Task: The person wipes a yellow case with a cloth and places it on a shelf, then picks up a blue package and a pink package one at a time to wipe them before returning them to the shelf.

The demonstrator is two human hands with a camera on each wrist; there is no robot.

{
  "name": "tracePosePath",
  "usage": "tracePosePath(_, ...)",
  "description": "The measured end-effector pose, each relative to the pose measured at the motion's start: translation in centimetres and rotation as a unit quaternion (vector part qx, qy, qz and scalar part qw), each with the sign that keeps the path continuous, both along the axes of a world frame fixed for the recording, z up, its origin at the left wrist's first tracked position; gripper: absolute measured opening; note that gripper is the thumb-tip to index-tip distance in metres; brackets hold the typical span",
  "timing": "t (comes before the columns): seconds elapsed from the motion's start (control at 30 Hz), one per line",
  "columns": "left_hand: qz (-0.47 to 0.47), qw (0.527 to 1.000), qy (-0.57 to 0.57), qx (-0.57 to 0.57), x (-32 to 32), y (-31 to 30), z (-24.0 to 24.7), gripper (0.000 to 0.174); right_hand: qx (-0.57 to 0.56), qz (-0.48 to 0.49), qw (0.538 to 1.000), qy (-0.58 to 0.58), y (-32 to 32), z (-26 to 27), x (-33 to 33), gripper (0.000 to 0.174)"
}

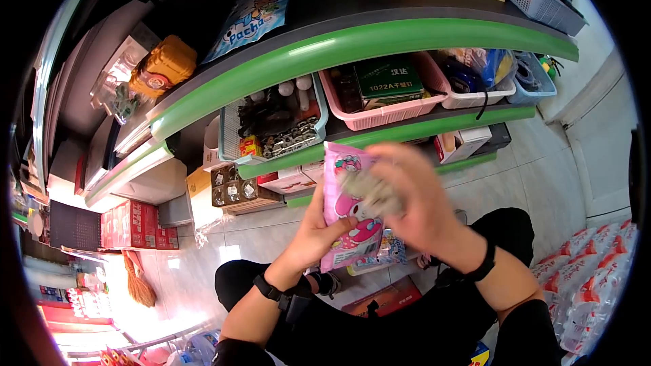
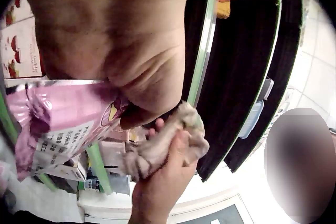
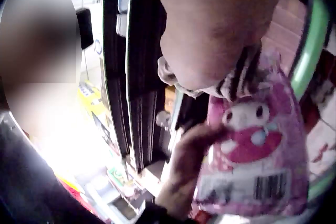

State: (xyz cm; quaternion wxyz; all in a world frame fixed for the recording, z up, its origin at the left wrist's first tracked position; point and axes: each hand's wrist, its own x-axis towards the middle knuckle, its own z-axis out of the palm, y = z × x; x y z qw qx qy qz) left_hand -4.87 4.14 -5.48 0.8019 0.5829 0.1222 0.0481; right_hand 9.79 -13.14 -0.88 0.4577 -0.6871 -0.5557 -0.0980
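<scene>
A pink packet (image 1: 353, 234) with a cartoon figure stands upright before the shelves in the head view. My left hand (image 1: 317, 230) grips it by the left side, thumb across its front. In my right hand (image 1: 424, 196) is a crumpled greyish cloth (image 1: 374, 193), which overlaps the upper front of the packet in this view. The left wrist view shows the right thumb pressed over the bunched cloth (image 2: 157, 151) beside the packet (image 2: 68, 121). From the right wrist, the cloth (image 3: 233, 88) appears at the packet's upper part, above its barcode.
Green-edged shelves (image 1: 369, 44) cross in front, with a pale blue basket (image 1: 230, 139) and a pink basket (image 1: 380, 116) on the lower one. A blue packet (image 1: 254, 17) lies on the upper shelf. Wrapped bottles (image 1: 583, 285) stand at right, a broom (image 1: 137, 281) at left.
</scene>
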Motion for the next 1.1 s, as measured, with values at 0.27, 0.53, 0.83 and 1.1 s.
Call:
tracePosePath(0.27, -0.139, 0.955, 0.001, 0.262, -0.8, -2.1, -1.7, 0.082, -0.03, -0.027, 0.999, 0.013, 1.8, -1.8, -2.0, 0.047)
tracePosePath(0.53, -0.185, 0.943, 0.006, 0.276, -0.4, -2.6, 0.4, 0.086, -0.012, -0.093, 0.994, 0.062, 1.1, -0.8, 0.6, 0.045)
tracePosePath(0.83, -0.048, 0.992, 0.034, -0.112, -1.3, 0.7, 0.8, 0.059, 0.169, -0.068, 0.94, 0.289, -2.2, 2.0, 7.4, 0.054)
tracePosePath(1.1, 0.159, 0.978, -0.079, -0.107, -0.4, 3.0, 2.5, 0.054, -0.14, 0.245, 0.844, 0.457, -3.3, 2.2, 4.2, 0.073)
